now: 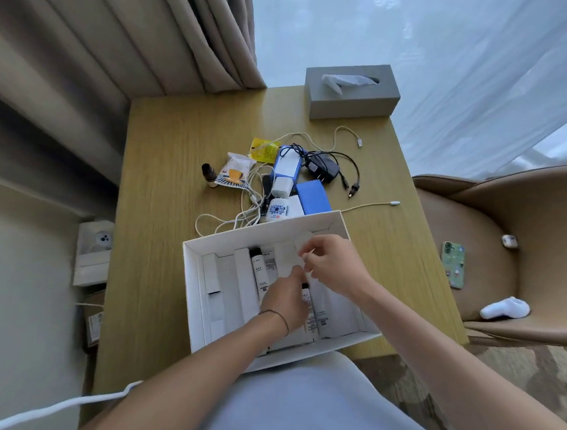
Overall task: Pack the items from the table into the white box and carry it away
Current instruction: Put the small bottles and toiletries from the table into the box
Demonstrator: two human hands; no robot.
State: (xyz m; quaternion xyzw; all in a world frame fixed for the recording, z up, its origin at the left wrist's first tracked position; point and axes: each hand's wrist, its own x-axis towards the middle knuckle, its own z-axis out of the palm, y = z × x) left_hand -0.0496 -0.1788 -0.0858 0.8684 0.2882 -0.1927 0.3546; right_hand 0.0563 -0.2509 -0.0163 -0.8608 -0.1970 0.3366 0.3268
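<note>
White cardboard took up the near edge of the table: the white box [193, 289] sat open there, its near end jutting past the table [158, 197] edge toward the person. Both hands were down inside it. The left hand [287, 304] rested curled among the tubes and cartons; whether it gripped one I could not tell. The right hand [333, 265] pinched something small and pale between its fingertips.

My worry was that overhang: a push on the near end might tip the box off. The unpacked heap just beyond the box was a tangle too, so lifting one white cable [306, 136] might drag the blue box [314, 197] or topple the small brown bottle [209, 175].

Pale wood grain covered the table, with a grey tissue box [351, 102] at the far corner. Beige curtains hung behind, and a tan chair [531, 229] on the right held a phone [454, 264].
</note>
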